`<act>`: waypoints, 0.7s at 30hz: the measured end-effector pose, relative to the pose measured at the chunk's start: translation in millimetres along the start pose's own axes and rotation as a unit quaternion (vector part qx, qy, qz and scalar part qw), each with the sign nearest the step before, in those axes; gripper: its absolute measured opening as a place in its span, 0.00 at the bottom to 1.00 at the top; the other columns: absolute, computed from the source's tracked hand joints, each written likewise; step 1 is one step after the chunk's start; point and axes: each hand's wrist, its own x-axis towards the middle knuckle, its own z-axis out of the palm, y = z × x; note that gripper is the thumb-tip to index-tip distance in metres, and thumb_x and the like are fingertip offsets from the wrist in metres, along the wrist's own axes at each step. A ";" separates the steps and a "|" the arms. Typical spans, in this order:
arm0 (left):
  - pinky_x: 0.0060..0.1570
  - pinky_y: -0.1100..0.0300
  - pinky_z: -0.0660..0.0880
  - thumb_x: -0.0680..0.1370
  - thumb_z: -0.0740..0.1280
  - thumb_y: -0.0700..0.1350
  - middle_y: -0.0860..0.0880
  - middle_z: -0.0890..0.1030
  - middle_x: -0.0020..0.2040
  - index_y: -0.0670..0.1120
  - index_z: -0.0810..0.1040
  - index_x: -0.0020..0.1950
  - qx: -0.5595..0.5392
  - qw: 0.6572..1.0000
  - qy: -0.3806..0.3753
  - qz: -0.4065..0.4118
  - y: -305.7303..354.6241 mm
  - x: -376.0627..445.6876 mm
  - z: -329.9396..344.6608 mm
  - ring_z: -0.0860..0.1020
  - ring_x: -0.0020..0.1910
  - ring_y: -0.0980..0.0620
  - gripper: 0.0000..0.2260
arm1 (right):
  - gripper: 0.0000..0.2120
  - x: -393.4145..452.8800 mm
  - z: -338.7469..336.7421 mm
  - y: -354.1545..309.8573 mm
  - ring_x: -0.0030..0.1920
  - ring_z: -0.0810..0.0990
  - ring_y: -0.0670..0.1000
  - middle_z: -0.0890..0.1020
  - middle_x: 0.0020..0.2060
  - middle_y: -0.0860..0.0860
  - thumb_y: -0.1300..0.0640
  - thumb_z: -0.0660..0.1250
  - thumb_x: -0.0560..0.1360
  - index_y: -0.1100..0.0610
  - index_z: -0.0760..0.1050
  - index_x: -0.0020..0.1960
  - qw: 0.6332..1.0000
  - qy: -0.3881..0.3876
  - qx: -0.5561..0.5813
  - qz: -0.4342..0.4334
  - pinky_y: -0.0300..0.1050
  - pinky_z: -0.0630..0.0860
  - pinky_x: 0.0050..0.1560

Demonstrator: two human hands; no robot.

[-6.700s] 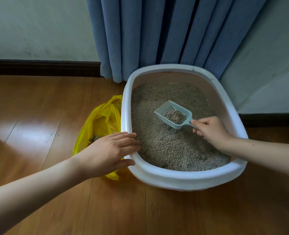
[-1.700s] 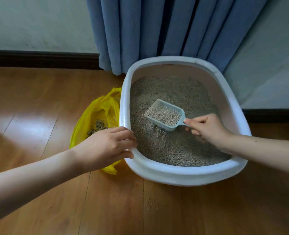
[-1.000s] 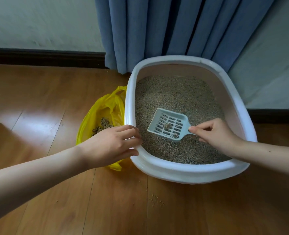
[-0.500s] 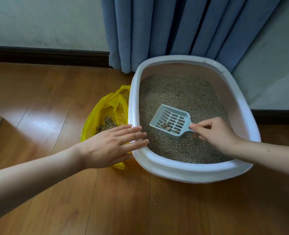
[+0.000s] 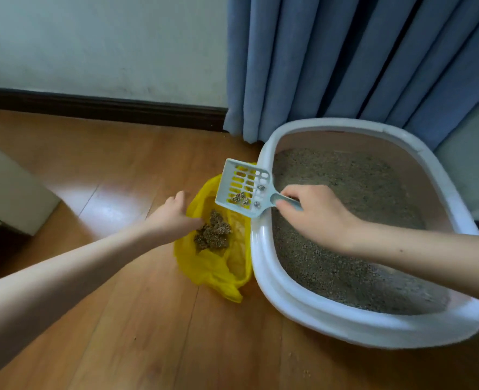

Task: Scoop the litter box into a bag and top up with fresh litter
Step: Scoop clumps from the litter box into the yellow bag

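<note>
A white litter box [image 5: 263,249] filled with grey litter [image 5: 350,192] sits on the wood floor at the right. A yellow plastic bag [image 5: 216,266] lies against its left side, with brown clumps [image 5: 213,233] inside. My right hand [image 5: 314,212] grips the handle of a pale blue slotted scoop [image 5: 239,191]. The scoop hangs over the bag's mouth with a few clumps on it. My left hand [image 5: 172,216] grips the bag's left edge, its fingertips hidden inside the bag.
A blue curtain [image 5: 345,60] hangs just behind the litter box. A dark baseboard [image 5: 100,108] runs along the wall. A pale block of furniture [image 5: 7,192] stands at the left edge. A few litter grains [image 5: 305,371] lie on the floor in front.
The scoop has left the litter box and moved left over the bag. My left hand has gone from the box rim to the bag's edge. The view has turned left.
</note>
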 end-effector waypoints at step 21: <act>0.45 0.53 0.76 0.74 0.65 0.42 0.47 0.79 0.54 0.47 0.68 0.66 0.036 0.998 0.016 0.058 -24.1 12.5 2.1 0.75 0.49 0.47 0.21 | 0.11 24.3 30.5 -15.8 0.21 0.74 0.56 0.75 0.25 0.55 0.71 0.65 0.53 0.60 0.74 0.34 0.881 0.018 -0.388 -0.270 0.38 0.59 0.21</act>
